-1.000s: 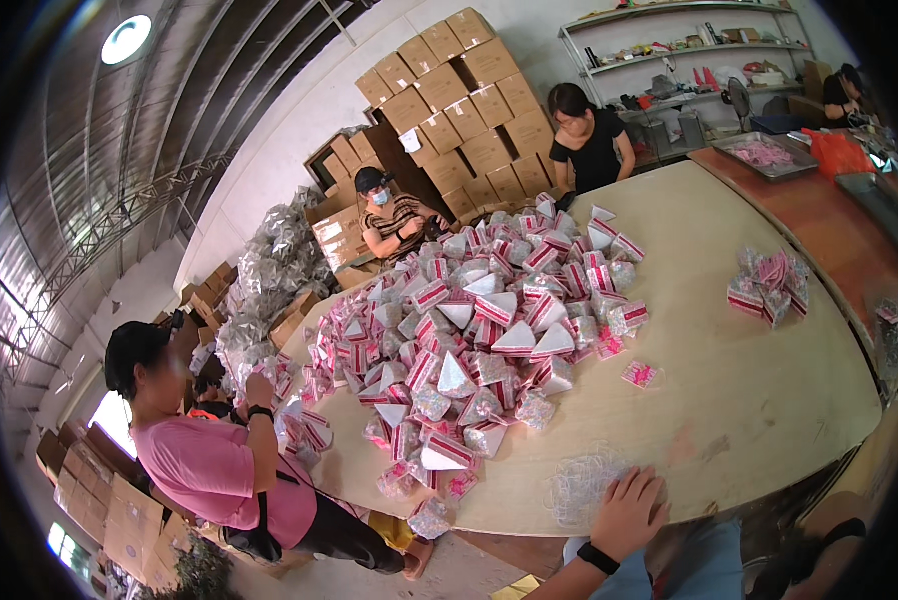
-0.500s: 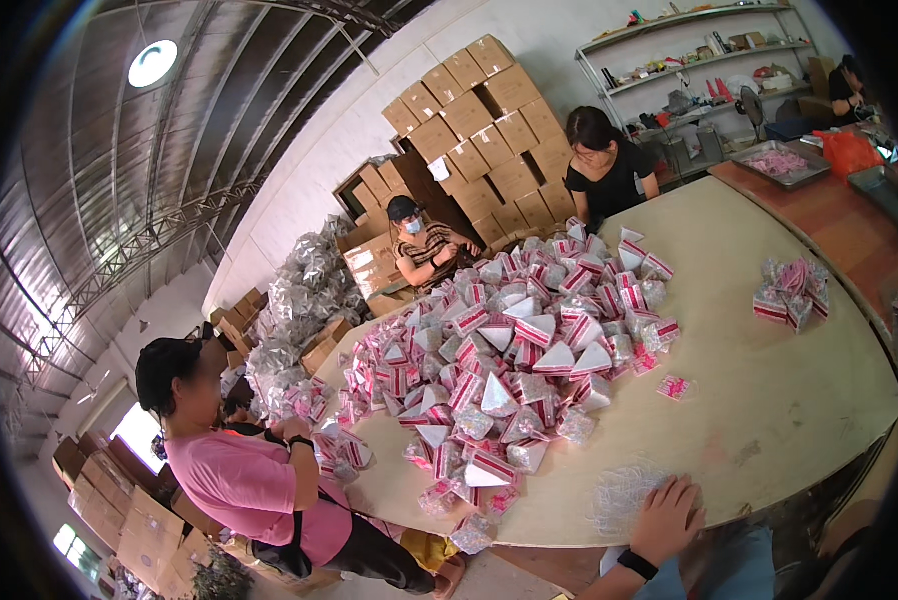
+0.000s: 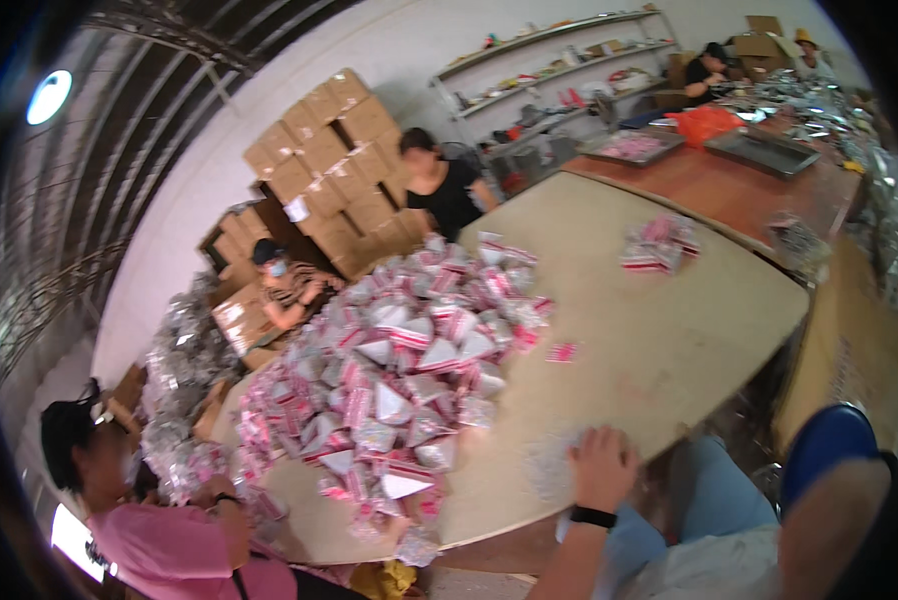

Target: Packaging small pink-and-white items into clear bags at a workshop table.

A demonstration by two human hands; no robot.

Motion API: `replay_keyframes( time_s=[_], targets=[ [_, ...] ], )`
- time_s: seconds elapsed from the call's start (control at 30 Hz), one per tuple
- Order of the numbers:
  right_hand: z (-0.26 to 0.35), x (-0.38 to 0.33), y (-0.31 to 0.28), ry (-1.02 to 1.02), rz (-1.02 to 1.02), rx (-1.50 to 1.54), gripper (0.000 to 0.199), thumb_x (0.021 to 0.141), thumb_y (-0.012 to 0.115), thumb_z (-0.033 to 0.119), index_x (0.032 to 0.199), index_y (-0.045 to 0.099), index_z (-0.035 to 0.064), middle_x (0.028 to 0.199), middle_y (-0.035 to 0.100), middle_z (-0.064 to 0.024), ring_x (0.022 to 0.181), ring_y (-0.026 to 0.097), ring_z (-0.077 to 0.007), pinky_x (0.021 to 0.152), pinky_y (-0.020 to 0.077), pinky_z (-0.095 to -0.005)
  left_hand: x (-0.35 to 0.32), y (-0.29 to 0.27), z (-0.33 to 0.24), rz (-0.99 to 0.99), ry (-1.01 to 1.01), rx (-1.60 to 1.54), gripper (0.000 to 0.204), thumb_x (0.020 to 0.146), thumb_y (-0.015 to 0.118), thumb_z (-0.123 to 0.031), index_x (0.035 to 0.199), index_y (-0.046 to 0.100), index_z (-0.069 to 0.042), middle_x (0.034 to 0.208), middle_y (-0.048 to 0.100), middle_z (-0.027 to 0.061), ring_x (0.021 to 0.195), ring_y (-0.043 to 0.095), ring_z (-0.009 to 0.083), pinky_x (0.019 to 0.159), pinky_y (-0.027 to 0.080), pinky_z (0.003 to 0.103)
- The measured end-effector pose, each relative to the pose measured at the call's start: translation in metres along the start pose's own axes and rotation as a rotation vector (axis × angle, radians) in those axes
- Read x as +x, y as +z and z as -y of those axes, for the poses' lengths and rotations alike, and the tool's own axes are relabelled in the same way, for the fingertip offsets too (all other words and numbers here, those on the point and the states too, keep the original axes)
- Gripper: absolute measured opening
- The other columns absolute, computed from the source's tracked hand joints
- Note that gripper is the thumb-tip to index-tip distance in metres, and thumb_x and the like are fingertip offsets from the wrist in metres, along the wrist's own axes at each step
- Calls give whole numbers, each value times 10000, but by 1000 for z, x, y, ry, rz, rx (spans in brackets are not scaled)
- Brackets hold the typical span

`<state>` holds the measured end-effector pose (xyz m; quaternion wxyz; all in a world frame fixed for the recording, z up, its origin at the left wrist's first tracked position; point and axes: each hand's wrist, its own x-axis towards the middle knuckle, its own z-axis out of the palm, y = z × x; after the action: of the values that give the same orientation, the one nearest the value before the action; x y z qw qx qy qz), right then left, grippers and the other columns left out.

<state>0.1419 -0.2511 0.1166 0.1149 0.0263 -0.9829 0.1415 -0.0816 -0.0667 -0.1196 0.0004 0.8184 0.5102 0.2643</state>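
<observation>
My left hand, with a black watch on the wrist, lies at the near edge of a large pale round table. Its fingers are curled over a clear plastic packet lying flat on the tabletop. A big heap of red-and-white wrapped packets covers the table's left half, just beyond and to the left of this hand. My right hand is out of sight; only an arm shows at the lower right edge.
A small pile of the same packets sits at the far right of the table. A person in pink works at the near left, and two more sit behind the heap. Stacked cardboard boxes line the back wall. Metal trays rest on a wooden bench.
The view has swung and drawn closer, so the table and heap look bigger. My left hand stays at the table edge on the clear packet.
</observation>
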Motion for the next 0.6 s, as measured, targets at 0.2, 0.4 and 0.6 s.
replay_keyframes(
  time_s=[0.2,0.4,0.6],
  targets=[
    [-40,-74,71,1618,-399,-471,268,723,621,210,927,597,38,789,617,-150,763,594,-326,662,465,-422,-5,-11,27,18,-27,-38,244,750,586,-267,926,587,-97,1022,586,72,1028,499,281,879,338,524],
    [-11,-213,208,2470,99,70,592,693,676,425,1129,540,49,1082,566,-168,1023,543,-340,870,426,-461,-4,-2,10,-51,-16,-76,280,751,591,-239,985,593,-85,1096,576,94,1114,462,301,959,278,514],
    [-24,-213,230,2526,21,268,1066,584,727,581,1398,223,112,1442,168,-201,1303,210,-429,1000,278,-559,-3,-4,9,-14,-81,-106,288,751,601,-211,1004,584,-76,1133,560,94,1158,433,314,992,233,541]
  ],
)
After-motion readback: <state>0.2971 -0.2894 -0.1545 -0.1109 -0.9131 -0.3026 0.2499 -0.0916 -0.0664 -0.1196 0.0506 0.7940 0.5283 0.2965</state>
